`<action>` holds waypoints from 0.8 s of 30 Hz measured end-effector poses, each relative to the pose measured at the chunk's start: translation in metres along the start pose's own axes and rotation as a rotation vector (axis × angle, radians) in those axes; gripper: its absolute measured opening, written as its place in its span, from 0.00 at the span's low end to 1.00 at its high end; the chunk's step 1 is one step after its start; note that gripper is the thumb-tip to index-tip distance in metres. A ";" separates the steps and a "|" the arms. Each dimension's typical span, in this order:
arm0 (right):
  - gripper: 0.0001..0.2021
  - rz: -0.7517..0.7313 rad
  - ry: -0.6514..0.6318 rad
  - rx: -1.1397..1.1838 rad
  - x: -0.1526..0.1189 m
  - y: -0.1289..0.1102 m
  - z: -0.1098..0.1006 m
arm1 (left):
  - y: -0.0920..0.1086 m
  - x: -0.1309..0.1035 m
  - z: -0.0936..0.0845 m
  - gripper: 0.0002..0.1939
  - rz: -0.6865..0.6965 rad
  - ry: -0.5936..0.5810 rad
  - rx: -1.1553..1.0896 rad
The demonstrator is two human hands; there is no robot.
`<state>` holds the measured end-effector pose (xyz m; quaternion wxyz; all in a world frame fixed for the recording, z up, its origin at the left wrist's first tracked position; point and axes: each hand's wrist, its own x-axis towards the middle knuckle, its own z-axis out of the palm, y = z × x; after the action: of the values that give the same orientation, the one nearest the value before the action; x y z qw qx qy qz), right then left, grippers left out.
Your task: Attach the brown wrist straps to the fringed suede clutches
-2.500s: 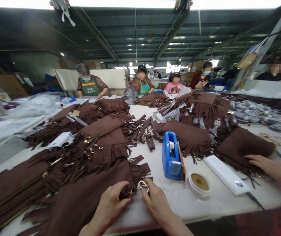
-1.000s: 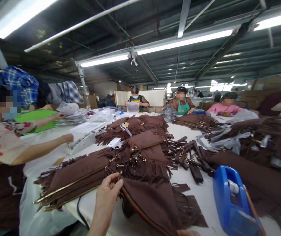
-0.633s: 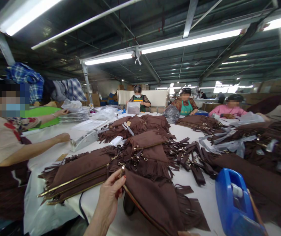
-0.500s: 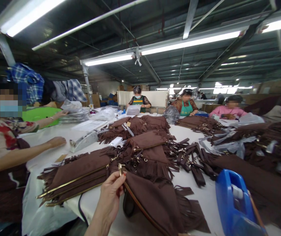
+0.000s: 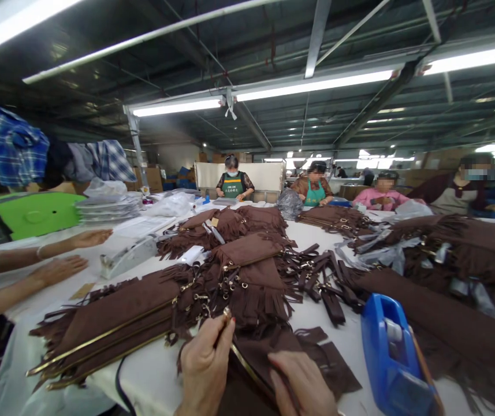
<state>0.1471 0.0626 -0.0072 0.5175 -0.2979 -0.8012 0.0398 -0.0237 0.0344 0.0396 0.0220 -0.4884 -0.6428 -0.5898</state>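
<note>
At the near edge of the long white work table (image 5: 360, 341), the person's left hand (image 5: 206, 370) is closed in a pinch on the gold zipper pull (image 5: 227, 315) of a brown fringed suede bag (image 5: 273, 358), thumb and fingertips clamped round the small metal tab. Just beside it, the right hand (image 5: 303, 384) lies flat on the same bag, fingers pressing the suede down without gripping anything; the bag's gold zipper line runs between the two hands, and its fringe spreads out toward the right. Behind the hands, a stack of finished fringed bags (image 5: 112, 323) with gold zippers lies to the left, and a heap of loose brown straps (image 5: 316, 277) with metal clasps sits farther back. To the right stands a blue tape dispenser (image 5: 392, 358), near the bag but not touching it. On the far left, a co-worker's two hands (image 5: 74, 254) rest open on the table. Across the table several other people sit behind more piles of brown bags.
</note>
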 end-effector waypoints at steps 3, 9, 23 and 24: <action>0.10 -0.061 0.005 0.075 0.043 -0.030 0.004 | 0.001 -0.008 0.004 0.10 0.208 -0.018 0.079; 0.08 0.051 0.129 0.101 0.064 -0.056 0.018 | 0.000 -0.012 0.001 0.08 0.533 0.060 0.335; 0.11 0.118 0.230 -0.062 0.059 -0.058 0.028 | -0.006 -0.018 -0.001 0.07 0.721 0.155 0.359; 0.11 0.143 0.223 -0.046 0.058 -0.057 0.029 | -0.004 -0.017 -0.002 0.06 0.679 0.139 0.336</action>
<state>0.0812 0.0528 0.0472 0.5924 -0.3685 -0.7160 0.0249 -0.0187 0.0233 0.0273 0.3393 -0.6219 -0.5291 -0.4671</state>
